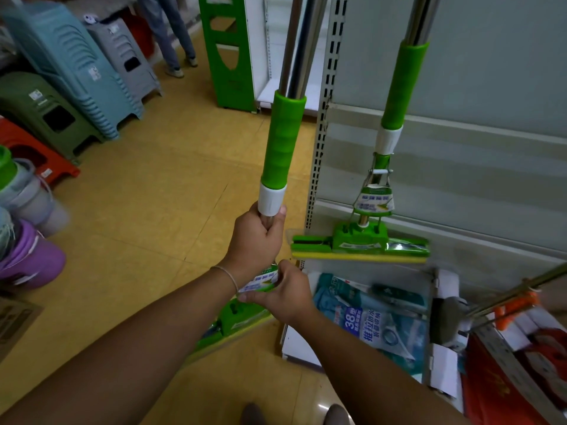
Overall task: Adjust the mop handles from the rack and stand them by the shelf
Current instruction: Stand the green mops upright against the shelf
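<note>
I hold a mop upright at centre: steel pole, green grip sleeve (pixel 283 139), white collar. My left hand (pixel 256 237) grips the pole just below the collar. My right hand (pixel 285 292) pinches the printed label lower on the same mop, above its green sponge head (pixel 236 320), which is partly hidden by my arms. A second mop of the same kind (pixel 399 87) stands to the right against the white shelf panel (pixel 478 154), its green and yellow sponge head (pixel 360 243) resting on the shelf ledge.
Stacked plastic stools (pixel 76 65) and buckets (pixel 27 191) line the left. Packaged goods (pixel 371 320) fill the low shelf on the right, with another mop's metal frame (pixel 503 302) lying across. A person's legs (pixel 171 35) stand at the far end of the yellow floor.
</note>
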Available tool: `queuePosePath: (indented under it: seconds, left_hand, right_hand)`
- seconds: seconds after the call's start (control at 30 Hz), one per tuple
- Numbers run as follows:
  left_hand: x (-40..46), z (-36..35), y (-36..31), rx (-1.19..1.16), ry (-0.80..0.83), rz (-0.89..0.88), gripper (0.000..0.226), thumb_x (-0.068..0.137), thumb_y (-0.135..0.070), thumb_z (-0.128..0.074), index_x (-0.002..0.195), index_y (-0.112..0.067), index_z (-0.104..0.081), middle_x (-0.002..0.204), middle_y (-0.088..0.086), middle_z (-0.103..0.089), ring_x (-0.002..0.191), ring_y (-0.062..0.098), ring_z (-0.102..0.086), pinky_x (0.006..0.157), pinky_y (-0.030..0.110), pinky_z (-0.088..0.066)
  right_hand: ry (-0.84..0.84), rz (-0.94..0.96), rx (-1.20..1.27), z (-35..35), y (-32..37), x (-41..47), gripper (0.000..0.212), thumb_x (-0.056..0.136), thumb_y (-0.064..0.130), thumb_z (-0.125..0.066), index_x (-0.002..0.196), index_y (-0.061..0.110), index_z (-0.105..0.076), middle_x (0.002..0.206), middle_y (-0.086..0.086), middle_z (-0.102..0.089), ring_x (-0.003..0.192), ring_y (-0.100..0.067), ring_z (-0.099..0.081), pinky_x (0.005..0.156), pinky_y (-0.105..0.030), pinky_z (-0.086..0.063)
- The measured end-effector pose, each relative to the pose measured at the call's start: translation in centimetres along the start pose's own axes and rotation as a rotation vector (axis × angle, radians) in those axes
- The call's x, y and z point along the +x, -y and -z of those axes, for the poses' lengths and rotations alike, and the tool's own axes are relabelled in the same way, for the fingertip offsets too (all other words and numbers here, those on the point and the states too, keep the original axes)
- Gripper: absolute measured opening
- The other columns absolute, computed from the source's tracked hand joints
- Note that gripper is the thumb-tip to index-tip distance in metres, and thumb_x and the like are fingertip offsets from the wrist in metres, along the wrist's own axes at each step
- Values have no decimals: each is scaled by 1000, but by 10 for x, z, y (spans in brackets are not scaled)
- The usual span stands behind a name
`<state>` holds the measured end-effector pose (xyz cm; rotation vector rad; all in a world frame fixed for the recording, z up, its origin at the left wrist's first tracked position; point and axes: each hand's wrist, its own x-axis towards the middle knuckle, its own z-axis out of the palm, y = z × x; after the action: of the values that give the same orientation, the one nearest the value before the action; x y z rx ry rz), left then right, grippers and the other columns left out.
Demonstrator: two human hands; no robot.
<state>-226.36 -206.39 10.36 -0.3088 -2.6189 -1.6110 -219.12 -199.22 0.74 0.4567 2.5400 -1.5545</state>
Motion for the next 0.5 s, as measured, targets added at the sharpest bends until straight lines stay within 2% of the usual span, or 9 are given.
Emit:
queuePosePath:
  seconds: [0.17, 0.23, 0.33, 0.4, 0.5]
  left_hand:
    - [3, -13, -7, -48, 90, 78, 38, 94, -32, -57, 62, -13, -47, 56, 22, -56, 56, 38, -60, 56, 51, -51]
    - [5, -20, -14, -37, 146, 106, 36, 93, -33, -58, 67, -9, -51, 62, 24, -59, 61, 37, -61, 60, 47, -51]
    - [12, -30, -25, 37, 205, 89, 36, 90, -37, -63, 65, -16, -47, 58, 11, -52, 56, 23, -54, 54, 31, -40]
    - [16, -34, -33, 101, 224, 39, 36, 87, -39, -65, 66, -21, -43, 58, 1, -48, 55, 13, -50, 51, 25, -35]
    - [21, -39, -40, 117, 233, -3, 31, 87, -42, -65, 70, -25, -45, 59, -6, -48, 56, 5, -48, 51, 21, -31]
  right_hand:
    - [-38, -14, -36, 6, -12, 7, 89, 34, 86, -74, 84, 13, -59, 81, -7, -70, 74, -20, -67, 62, -47, -55]
    - [-73, -35, -47, 11, -18, 11, 93, 35, 90, -70, 83, 11, -62, 82, -10, -70, 75, -23, -68, 62, -47, -56]
    - [-132, -81, -59, 21, -29, 21, 99, 35, 96, -63, 82, 9, -65, 78, -9, -71, 69, -21, -67, 59, -42, -56]
    - [-154, -120, -51, 32, -31, 27, 97, 39, 92, -65, 78, 4, -61, 67, -4, -61, 59, -17, -54, 52, -32, -43]
    - [-187, -179, -20, 47, -31, 36, 75, 48, 74, -78, 66, 8, -50, 63, -5, -45, 57, -14, -39, 51, -31, -28]
